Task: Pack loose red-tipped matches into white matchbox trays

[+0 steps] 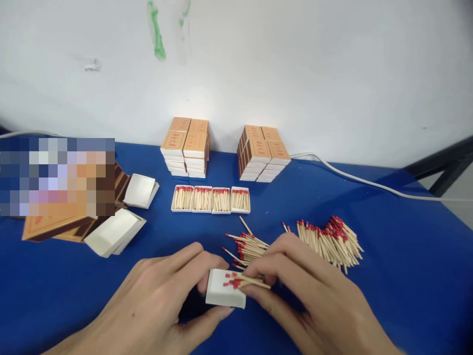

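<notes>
My left hand [166,291] grips a small white matchbox tray [221,295] between thumb and fingers. Over the tray's right side, my right hand [306,291] pinches a small bunch of red-tipped matches [254,281], their heads pointing left above the tray. Just beyond the tray lies a loose pile of matches [251,249], partly hidden by my right fingers. A bigger heap of matches [328,241] rests to the right. Four-sided white trays filled with matches [221,199] stand in a row behind the piles.
Two stacks of orange matchboxes, a left stack [186,145] and a right stack [262,153], stand by the white wall [295,74]. At left are white empty trays [113,231] and flat orange box sleeves [55,224], partly blurred out. A white cable [354,180] crosses the blue table [399,276].
</notes>
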Tool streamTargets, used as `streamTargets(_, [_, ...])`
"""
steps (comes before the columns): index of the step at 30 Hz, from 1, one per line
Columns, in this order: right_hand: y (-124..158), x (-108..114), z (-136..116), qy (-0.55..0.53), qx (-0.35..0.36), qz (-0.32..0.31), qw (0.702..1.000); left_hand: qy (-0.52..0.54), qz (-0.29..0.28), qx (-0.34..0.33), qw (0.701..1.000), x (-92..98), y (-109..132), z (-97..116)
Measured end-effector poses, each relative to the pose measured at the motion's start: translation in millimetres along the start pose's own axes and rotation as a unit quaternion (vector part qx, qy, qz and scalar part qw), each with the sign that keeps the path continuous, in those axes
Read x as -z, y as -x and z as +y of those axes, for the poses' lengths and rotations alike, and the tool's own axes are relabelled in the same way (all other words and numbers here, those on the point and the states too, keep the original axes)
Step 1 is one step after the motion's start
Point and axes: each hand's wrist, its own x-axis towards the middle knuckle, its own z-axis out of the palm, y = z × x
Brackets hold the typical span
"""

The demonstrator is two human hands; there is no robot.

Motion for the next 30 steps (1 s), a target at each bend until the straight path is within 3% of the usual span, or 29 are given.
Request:
streamTargets(10, [5.7, -21.1, -5.6, 0.003, 0.052, -0.018, 0.999, 0.008, 0.024, -0.009, 1.0, -8.5, 3.6, 0.6])
streamTargets(23, [0.3, -17.0, -4.8, -0.003, 0.038, -0.027, 0.999, 0.0, -0.002, -0.015, 1.0, -6.6, 5.2, 0.3])
streamTargets(30, [2.1, -14.2, -5.2, -0.005, 0.044, -0.028, 0.999, 0.009, 0.016, -0.022, 1.0, -6.9, 7.0, 0.4])
